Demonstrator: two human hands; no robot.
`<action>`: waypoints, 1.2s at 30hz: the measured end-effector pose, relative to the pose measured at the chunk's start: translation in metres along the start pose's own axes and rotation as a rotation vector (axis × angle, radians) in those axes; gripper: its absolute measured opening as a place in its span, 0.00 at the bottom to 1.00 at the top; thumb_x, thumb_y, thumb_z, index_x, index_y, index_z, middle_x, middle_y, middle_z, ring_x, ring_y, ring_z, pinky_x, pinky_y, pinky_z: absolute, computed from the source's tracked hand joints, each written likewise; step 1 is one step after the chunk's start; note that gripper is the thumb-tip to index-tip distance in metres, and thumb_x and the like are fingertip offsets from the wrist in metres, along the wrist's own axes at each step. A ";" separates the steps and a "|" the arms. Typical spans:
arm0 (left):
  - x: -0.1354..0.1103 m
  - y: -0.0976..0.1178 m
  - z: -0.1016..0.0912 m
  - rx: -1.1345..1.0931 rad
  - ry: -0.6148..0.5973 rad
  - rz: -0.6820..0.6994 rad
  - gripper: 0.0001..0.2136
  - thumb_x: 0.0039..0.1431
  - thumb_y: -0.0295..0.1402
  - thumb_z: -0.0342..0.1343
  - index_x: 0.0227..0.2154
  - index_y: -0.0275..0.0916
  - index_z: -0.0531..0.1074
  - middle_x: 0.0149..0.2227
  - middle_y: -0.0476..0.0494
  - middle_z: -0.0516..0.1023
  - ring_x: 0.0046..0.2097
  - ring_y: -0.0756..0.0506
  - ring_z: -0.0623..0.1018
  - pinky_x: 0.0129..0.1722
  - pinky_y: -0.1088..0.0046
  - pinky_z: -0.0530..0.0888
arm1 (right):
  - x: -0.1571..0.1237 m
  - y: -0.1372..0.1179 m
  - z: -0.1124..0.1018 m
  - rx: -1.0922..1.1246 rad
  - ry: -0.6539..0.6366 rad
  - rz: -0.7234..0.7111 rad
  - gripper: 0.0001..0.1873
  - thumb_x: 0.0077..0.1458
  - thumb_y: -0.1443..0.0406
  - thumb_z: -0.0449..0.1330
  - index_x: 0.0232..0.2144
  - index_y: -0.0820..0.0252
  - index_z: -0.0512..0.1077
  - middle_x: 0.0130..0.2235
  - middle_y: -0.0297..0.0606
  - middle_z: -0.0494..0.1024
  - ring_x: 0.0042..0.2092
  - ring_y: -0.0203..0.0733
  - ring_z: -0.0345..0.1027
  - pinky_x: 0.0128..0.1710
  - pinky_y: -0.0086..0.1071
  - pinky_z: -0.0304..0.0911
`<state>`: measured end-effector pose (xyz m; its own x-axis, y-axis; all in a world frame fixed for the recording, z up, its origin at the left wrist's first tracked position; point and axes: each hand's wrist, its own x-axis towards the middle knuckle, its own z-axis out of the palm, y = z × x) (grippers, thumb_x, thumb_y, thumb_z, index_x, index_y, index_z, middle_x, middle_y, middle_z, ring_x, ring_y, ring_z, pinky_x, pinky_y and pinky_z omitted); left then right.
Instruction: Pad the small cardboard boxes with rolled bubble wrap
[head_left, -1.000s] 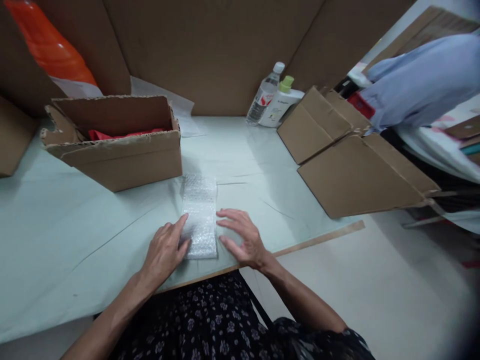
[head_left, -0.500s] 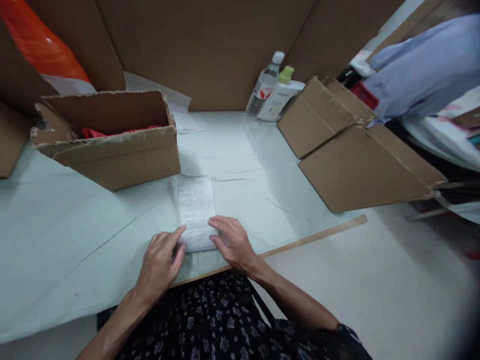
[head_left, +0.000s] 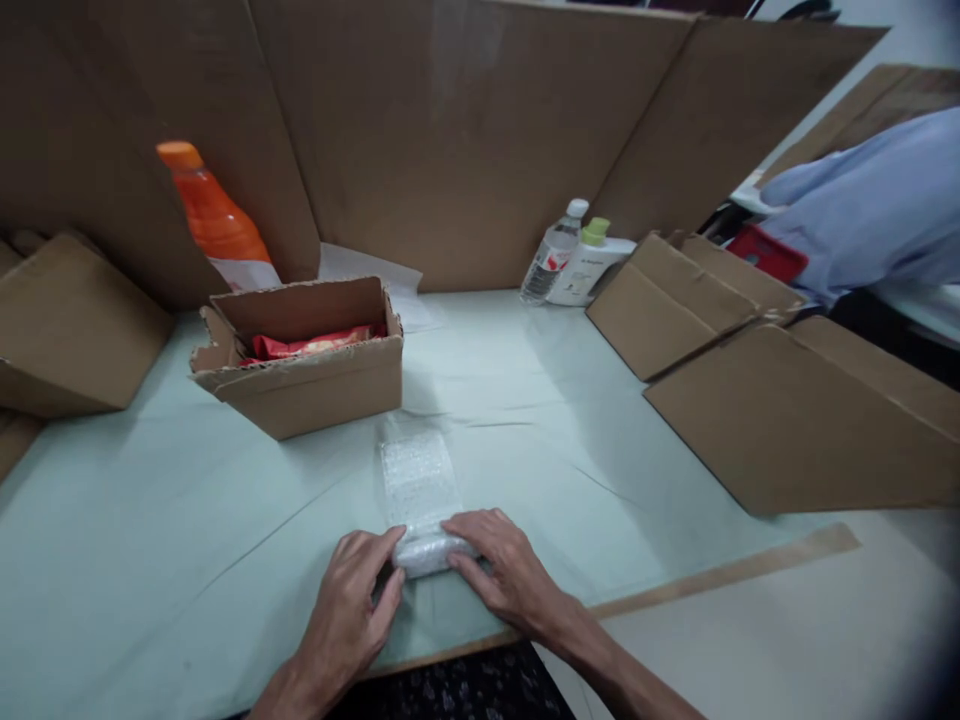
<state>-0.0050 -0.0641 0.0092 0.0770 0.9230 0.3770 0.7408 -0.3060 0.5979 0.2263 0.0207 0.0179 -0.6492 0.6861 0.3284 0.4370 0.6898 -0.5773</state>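
Note:
A strip of bubble wrap (head_left: 417,478) lies on the pale green table (head_left: 150,520), its near end rolled into a small tube (head_left: 426,553). My left hand (head_left: 354,600) grips the roll's left end with curled fingers. My right hand (head_left: 504,570) presses on the right end, fingers closed over it. What is inside the roll is hidden.
An open cardboard box (head_left: 304,385) with red packets (head_left: 311,344) stands beyond the wrap. An orange bottle (head_left: 214,220) is behind it. A water bottle (head_left: 553,253) and white lotion bottle (head_left: 589,262) stand at the back. Cardboard boxes (head_left: 787,400) lie right, another (head_left: 67,330) left. A person's blue sleeve (head_left: 870,215) is far right.
Both hands rolled the wrap's near end up into a tube, so the flat strip is shorter. The camera tilted up, showing more of the back wall and the orange bottle.

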 end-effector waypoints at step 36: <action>0.067 -0.051 0.002 0.103 0.094 -0.134 0.23 0.67 0.35 0.55 0.63 0.40 0.64 0.58 0.33 0.73 0.58 0.39 0.76 0.54 0.61 0.77 | 0.106 0.050 0.011 0.090 -0.103 0.017 0.14 0.69 0.64 0.55 0.53 0.58 0.73 0.44 0.44 0.83 0.44 0.45 0.77 0.44 0.39 0.70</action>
<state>-0.0362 0.0136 0.0028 -0.0859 0.9266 0.3661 0.8049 -0.1520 0.5736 0.1729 0.1254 0.0156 -0.7049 0.6666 0.2425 0.3936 0.6519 -0.6481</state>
